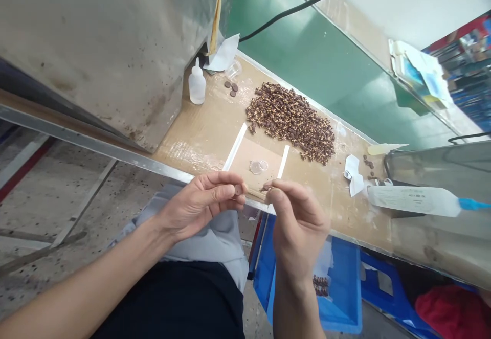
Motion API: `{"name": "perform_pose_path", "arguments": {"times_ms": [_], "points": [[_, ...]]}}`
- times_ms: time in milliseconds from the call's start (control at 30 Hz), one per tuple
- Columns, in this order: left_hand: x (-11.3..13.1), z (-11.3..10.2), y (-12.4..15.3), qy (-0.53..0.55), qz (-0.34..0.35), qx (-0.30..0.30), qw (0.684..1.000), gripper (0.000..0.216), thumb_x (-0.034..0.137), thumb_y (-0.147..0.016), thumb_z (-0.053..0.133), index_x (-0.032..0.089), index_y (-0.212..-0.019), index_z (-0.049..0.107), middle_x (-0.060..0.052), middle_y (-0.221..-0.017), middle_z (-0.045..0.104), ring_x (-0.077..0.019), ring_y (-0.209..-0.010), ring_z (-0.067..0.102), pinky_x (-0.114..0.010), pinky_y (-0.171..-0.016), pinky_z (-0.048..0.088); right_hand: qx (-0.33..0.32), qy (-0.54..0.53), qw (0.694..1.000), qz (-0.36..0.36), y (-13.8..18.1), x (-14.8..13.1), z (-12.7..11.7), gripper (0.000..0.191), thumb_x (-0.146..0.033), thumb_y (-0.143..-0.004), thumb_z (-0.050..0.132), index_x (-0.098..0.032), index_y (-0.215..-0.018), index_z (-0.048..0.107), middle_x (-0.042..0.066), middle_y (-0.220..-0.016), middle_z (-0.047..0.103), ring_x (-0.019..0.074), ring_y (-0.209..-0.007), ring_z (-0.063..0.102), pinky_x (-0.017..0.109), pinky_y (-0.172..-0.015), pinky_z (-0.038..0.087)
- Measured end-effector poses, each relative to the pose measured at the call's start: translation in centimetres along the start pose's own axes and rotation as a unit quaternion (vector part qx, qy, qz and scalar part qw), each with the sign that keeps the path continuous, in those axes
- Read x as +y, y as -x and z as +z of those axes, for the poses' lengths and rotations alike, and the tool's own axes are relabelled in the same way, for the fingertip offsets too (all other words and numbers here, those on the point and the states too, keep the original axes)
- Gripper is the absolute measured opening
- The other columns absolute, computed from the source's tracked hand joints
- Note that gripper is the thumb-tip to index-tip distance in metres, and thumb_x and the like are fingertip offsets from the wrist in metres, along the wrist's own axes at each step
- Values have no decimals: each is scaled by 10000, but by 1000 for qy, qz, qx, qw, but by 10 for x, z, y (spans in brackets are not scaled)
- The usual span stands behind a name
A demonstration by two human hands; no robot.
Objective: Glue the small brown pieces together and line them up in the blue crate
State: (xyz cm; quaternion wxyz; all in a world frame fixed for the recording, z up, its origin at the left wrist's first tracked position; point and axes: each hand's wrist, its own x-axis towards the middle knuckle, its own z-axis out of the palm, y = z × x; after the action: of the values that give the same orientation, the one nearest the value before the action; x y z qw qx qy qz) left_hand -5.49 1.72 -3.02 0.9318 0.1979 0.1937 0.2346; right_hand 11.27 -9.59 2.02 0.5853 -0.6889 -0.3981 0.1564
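Note:
My left hand (pixel 203 201) is closed in a pinch on a small round brown disc (pixel 238 189) at the near edge of the workbench (pixel 203 134). My right hand (pixel 297 219) pinches a thin wooden stick (pixel 256 193), its tip meeting the disc, and a tiny brown piece shows at its fingertips. Just beyond the hands lies a tan card (pixel 258 159) framed by two white strips, with two small clear discs (pixel 258 166) on it. A big heap of small brown parts (pixel 291 120) lies further back.
A small white squeeze bottle (pixel 197 84) and three brown discs (pixel 231 89) sit at the far left by a grey metal housing (pixel 99 47). A large syringe-like tube (pixel 416 200), paper scraps and a few brown parts lie right. A blue crate (pixel 347 288) stands below the bench.

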Motion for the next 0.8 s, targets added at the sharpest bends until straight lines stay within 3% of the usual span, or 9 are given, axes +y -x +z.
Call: {"name": "perform_pose_path", "arguments": {"times_ms": [167,433,800], "points": [[-1,-1,1,-3,-18,1,1000,247,274,-899,1090,210,-1108,976,-68,-1053,931,-140,-907,882,-172,-883,716,-10,-83,996,35,7,-3,7,63,-238,-1064,894,-285,-1101,916,14,-993,867,184,-817,815,306,-720,695],[-2,-3,0,2,-14,7,1000,253,309,-882,1109,183,-1057,977,-77,-962,918,-147,-850,880,-172,-836,721,-22,-112,992,54,8,-4,12,43,-282,-1072,900,-264,-1110,907,28,-1005,867,185,-775,808,321,-690,704],[-4,9,-1,3,13,37,999,348,403,-779,1173,157,-901,960,-51,-792,872,-115,-718,829,-130,-694,682,-42,-163,983,71,12,-4,19,67,-252,-1097,901,-270,-1161,910,28,-1056,890,187,-850,863,312,-782,753]]}}
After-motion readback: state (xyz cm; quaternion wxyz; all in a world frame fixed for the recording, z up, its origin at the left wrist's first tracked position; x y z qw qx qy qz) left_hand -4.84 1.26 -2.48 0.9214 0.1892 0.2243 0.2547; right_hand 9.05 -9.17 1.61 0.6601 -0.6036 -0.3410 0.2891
